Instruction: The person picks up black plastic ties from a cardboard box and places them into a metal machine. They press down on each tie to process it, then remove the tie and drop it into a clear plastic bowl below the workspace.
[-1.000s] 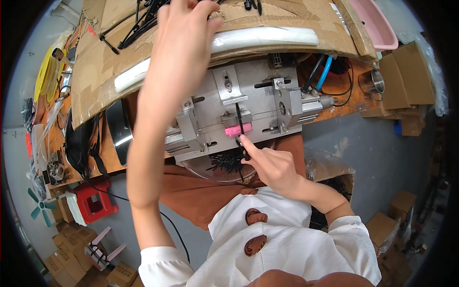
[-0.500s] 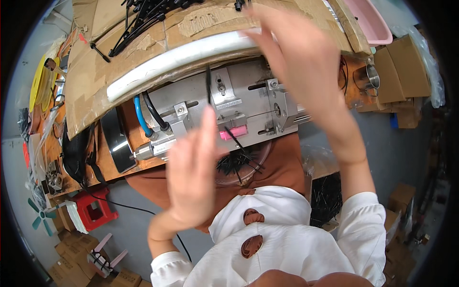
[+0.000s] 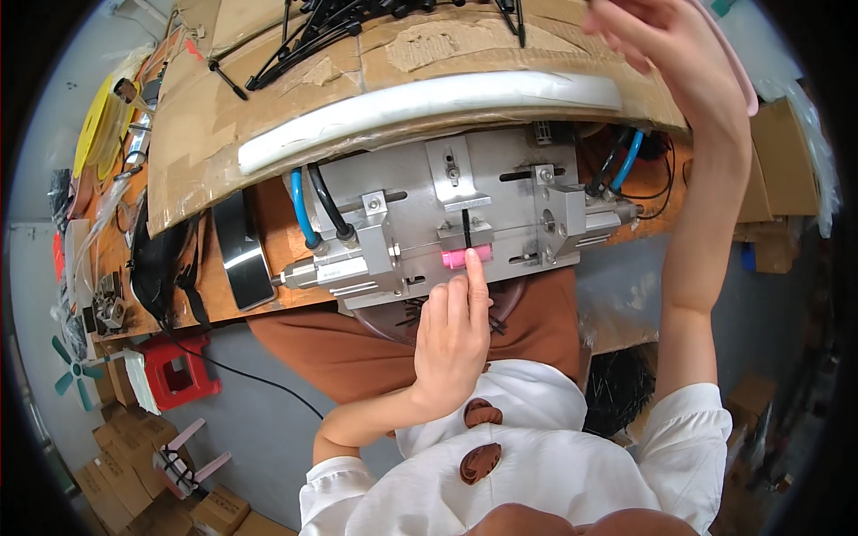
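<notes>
A grey metal fixture (image 3: 500, 201) with blue (image 3: 298, 210) and black hoses is mounted at the bench edge. A thin black strip (image 3: 466, 229) stands upright in its middle slot, above a small pink piece (image 3: 454, 259). My left hand (image 3: 451, 335) is just below, fingers held together, index fingertip touching the pink piece at the strip's lower end. The thumb is hidden, so a pinch cannot be made out. My right hand (image 3: 684, 58) is raised far up at the right over the cardboard (image 3: 206, 125), beside a pink tray (image 3: 737, 76), fingers apart with nothing seen in it.
A pile of black cable ties (image 3: 357, 18) lies on the cardboard at the top. A white foam strip (image 3: 420, 103) runs along the cardboard's edge. A dark flat device (image 3: 241, 250) lies left of the fixture. A red stool (image 3: 174, 371) and boxes (image 3: 116, 456) stand on the floor.
My left hand has come down from the cardboard to the fixture and now touches the pink piece. My right hand has left the fixture and risen to the top right.
</notes>
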Available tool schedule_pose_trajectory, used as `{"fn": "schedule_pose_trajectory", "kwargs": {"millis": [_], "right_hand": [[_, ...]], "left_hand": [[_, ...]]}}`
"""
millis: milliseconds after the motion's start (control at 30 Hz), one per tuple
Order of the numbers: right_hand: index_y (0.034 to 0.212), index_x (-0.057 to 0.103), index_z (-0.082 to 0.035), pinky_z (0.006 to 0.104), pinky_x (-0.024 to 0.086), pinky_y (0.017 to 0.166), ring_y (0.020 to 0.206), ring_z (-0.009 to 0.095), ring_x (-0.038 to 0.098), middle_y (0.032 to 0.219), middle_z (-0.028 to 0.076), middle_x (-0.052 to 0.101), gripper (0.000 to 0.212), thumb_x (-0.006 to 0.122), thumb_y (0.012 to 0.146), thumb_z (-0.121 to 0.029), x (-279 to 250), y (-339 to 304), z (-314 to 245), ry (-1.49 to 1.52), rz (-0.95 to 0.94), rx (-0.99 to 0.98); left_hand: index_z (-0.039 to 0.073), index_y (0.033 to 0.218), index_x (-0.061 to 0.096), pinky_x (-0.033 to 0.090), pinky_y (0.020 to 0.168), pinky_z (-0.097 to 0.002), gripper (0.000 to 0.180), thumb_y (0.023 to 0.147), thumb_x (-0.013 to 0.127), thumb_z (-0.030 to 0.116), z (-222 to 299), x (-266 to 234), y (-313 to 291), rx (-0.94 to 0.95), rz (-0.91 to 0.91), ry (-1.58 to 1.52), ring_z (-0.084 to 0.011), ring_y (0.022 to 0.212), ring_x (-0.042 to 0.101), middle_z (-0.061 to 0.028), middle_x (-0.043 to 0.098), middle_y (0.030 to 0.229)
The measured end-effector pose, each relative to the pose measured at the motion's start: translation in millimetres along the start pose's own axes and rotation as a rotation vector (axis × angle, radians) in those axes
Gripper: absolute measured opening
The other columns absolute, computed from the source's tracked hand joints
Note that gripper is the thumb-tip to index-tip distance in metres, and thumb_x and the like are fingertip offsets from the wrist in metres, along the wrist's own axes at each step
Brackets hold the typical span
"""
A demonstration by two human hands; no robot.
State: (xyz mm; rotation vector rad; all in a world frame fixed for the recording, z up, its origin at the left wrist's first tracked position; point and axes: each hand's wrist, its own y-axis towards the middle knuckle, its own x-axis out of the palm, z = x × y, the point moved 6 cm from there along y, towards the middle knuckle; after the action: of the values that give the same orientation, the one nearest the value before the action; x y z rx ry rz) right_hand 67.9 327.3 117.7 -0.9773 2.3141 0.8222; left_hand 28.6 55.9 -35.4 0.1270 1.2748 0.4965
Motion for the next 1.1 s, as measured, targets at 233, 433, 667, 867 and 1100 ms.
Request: {"fn": "schedule_pose_trajectory", "kwargs": {"millis": [233,433,667,867,1100], "right_hand": [[0.109,0.063,0.003,0.0266,0.046,0.05,0.058,0.015,0.058,0.08,0.008,0.066,0.044,0.074,0.067,0.005,101.3,-162.2,-54.8,-0.194,0.112,-0.37],[0.125,0.053,0.01,0.0282,0.041,0.044,0.049,0.012,0.048,0.066,0.004,0.055,0.056,0.07,0.072,0.001,175.5,-194.7,-42.6,-0.222,0.102,-0.244],[0.129,0.053,0.004,0.0287,0.045,0.047,0.053,0.017,0.055,0.072,0.007,0.063,0.064,0.075,0.069,-0.002,177.1,-190.5,-37.3,-0.214,-0.05,-0.134],[0.126,0.056,-0.002,0.0272,0.05,0.049,0.064,0.014,0.063,0.079,0.004,0.063,0.054,0.069,0.074,-0.01,122.0,-149.8,-53.6,-0.302,-0.102,-0.329],[0.086,0.066,-0.002,0.037,0.048,0.076,0.087,0.03,0.06,0.09,0.012,0.062,0.01,0.061,0.077,-0.004,33.8,45.7,2.5,-0.754,0.038,-0.621]], "left_hand": [[0.004,0.11,0.059,0.044,0.082,-0.0379,0.03,0.083,0.054,-0.005,-83.7,-84.9,105.9,-0.024,0.255,0.096,-0.0287,0.091,0.056,-0.0123,0.06,0.093],[0.01,0.109,0.061,0.045,0.069,-0.032,0.021,0.088,0.061,0.009,-151.8,-93.8,205.6,0.12,0.065,0.037,-0.0201,0.072,0.052,-0.0089,0.056,0.087],[0.007,0.105,0.062,0.044,0.069,-0.0305,0.018,0.088,0.062,0.011,-133.9,-90.3,200.6,0.253,0.104,0.046,-0.0175,0.07,0.048,-0.0072,0.051,0.082],[0.001,0.098,0.056,0.042,0.069,-0.0289,0.024,0.089,0.063,0.023,-101.9,-89.8,185.0,0.295,-0.11,-0.133,-0.0178,0.071,0.045,-0.0063,0.047,0.082],[0.006,0.097,0.057,0.037,0.066,-0.0238,0.02,0.088,0.066,0.021,-87.7,-96.8,186.8,0.091,-0.318,-0.362,-0.0084,0.072,0.043,0.002,0.045,0.077]]}}
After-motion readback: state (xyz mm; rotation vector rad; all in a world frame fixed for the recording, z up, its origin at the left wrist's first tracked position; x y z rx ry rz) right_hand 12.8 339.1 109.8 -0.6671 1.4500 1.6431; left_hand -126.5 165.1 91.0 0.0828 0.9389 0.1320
